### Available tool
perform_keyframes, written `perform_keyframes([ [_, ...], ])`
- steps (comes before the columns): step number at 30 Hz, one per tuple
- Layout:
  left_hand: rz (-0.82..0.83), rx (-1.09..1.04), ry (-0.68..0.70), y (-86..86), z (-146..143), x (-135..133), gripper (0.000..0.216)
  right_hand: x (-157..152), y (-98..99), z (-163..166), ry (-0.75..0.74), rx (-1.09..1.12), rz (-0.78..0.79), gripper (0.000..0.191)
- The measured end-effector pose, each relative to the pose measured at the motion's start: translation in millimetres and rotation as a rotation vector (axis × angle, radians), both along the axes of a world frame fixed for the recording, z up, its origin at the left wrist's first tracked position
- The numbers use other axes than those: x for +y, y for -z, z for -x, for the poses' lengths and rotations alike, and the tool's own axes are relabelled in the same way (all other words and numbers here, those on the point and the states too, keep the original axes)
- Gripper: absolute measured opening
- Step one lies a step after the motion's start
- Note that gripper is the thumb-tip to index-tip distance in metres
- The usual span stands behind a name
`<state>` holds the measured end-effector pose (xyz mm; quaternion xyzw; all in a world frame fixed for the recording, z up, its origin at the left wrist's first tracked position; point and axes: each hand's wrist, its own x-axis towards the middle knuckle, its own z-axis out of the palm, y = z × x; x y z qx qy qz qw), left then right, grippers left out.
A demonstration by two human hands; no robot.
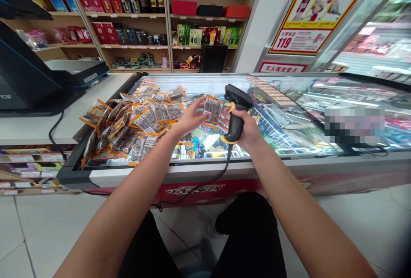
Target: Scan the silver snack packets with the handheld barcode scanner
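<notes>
My left hand (193, 117) is closed on the edge of a small snack packet (212, 109) with orange ends and printed text on its face. It is held up above the glass lid of the chest freezer. In my right hand (245, 128) is a black and yellow barcode scanner (236, 117), gripped by its handle, close to the right of the packet. Some right-hand fingers reach past the handle near the packet. A heap of similar snack packets (138, 119) lies on the left part of the freezer lid.
The chest freezer (205, 170) stretches to the right, with packaged goods under its glass. A scanner cable (205, 181) hangs over its front edge. At left, a black checkout machine (25, 72) stands on a white counter (64, 128). Stocked shelves (135, 14) stand behind.
</notes>
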<state>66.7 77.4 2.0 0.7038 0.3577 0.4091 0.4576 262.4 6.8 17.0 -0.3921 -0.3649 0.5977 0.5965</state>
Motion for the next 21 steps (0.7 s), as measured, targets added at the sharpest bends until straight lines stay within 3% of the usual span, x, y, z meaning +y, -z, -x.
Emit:
perform_keyframes([
  [4, -0.006, 0.045, 0.051, -2.7, -1, -7, 0.079, 3, 5.3, 1, -0.01, -0.143, -0.011, 0.02],
  [7, -0.067, 0.124, 0.056, -8.1, 3, -6, 0.068, 5, 7.3, -3, 0.043, -0.166, 0.024, 0.025],
  [9, -0.17, 0.16, -0.067, -12.3, 10, -4, 0.052, 10, 4.3, -11, 0.116, -0.146, 0.065, 0.025],
  [11, -0.296, 0.237, -0.276, -16.0, 18, -5, 0.039, 17, -1.7, -24, 0.217, -0.146, 0.11, 0.023],
  [13, -0.382, 0.415, -0.458, -19.4, 27, -8, 0.03, 28, -8.4, -42, 0.321, -0.17, 0.131, 0.021],
  [15, -0.391, 0.635, -0.527, -22.6, 34, -14, 0.019, 41, -12.9, -63, 0.418, -0.185, 0.095, 0.016],
  [18, -0.374, 0.887, -0.474, -26.5, 42, -23, 0.009, 57, -11.2, -93, 0.534, -0.259, 0.079, 0.01],
  [21, -0.39, 1.011, -0.28, -28.5, 46, -27, 0.005, 65, 0.1, -116, 0.516, -0.462, 0.134, 0.013],
])
